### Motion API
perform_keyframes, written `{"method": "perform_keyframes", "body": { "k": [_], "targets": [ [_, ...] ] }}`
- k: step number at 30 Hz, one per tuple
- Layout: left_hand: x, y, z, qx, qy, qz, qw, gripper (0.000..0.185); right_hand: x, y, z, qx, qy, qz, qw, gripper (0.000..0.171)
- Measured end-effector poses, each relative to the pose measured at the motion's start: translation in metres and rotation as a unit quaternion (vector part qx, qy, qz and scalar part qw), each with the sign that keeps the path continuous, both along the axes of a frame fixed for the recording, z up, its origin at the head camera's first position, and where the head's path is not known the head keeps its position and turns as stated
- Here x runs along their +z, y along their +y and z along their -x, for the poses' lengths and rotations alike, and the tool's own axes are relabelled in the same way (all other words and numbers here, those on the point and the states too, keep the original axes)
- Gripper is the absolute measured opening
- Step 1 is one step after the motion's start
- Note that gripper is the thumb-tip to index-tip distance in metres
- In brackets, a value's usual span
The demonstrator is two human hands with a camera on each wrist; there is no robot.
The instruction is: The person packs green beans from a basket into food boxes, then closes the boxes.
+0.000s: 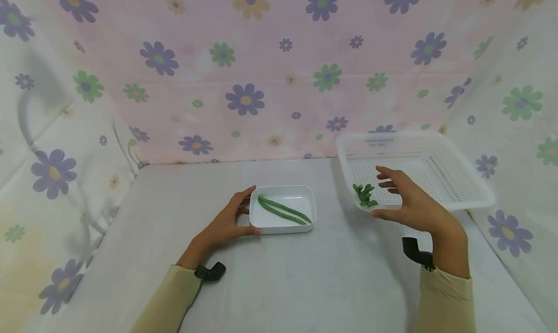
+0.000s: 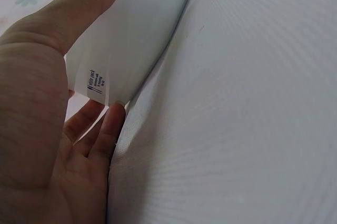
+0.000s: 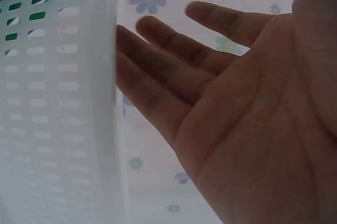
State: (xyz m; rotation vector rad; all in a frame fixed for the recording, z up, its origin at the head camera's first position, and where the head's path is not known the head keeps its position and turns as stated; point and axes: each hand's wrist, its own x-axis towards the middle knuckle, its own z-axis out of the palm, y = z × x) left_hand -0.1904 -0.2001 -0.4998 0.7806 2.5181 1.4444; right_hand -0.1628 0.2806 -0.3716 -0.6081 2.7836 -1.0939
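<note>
A small white rectangular dish (image 1: 296,196) stands on the table, with long green beans (image 1: 283,211) lying slantwise in it. My left hand (image 1: 223,222) grips its left end, thumb at the near corner and fingers round the far side. In the left wrist view, the dish's outer wall (image 2: 138,24) shows small dark print. At the right, a white perforated basket (image 1: 472,178) holds short green bean pieces (image 1: 365,195) in its near left corner. Over its near rim hovers my right hand (image 1: 416,202), fingers spread and holding nothing, just right of the pieces.
A pale cloth covers the table (image 1: 279,284). Floral curtains (image 1: 270,71) close off the back and both sides. The basket's far side stands close to the back curtain. Each wrist wears a black strap mount (image 1: 211,272).
</note>
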Motion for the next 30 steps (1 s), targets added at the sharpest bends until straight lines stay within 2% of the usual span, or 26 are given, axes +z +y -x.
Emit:
{"method": "perform_keyframes", "body": {
  "k": [3,6,10,14,26,30],
  "targets": [
    [-0.012,-0.003,0.005,0.002,0.005,0.002,1.0000,0.120,-0.004,0.002,0.003,-0.004,0.005,-0.017,1.000,0.074],
    [-0.015,-0.005,0.007,0.004,0.006,0.004,1.0000,0.120,-0.008,0.004,0.006,-0.002,0.019,-0.029,0.999,0.044],
    [-0.016,-0.006,0.008,0.002,0.006,0.011,0.9999,0.119,-0.013,0.005,0.010,0.013,0.020,-0.018,1.000,0.023],
    [-0.015,-0.007,0.008,0.001,0.007,0.017,0.9998,0.119,-0.017,0.005,0.013,0.020,0.023,-0.006,1.000,0.020],
    [-0.015,-0.006,0.008,0.003,0.000,0.002,1.0000,0.120,-0.025,0.009,0.017,0.048,0.092,0.021,0.994,0.027],
    [0.002,0.000,-0.001,0.002,-0.006,-0.003,1.0000,0.118,-0.024,0.011,0.018,0.055,0.118,0.034,0.991,0.028]
  ]
}}
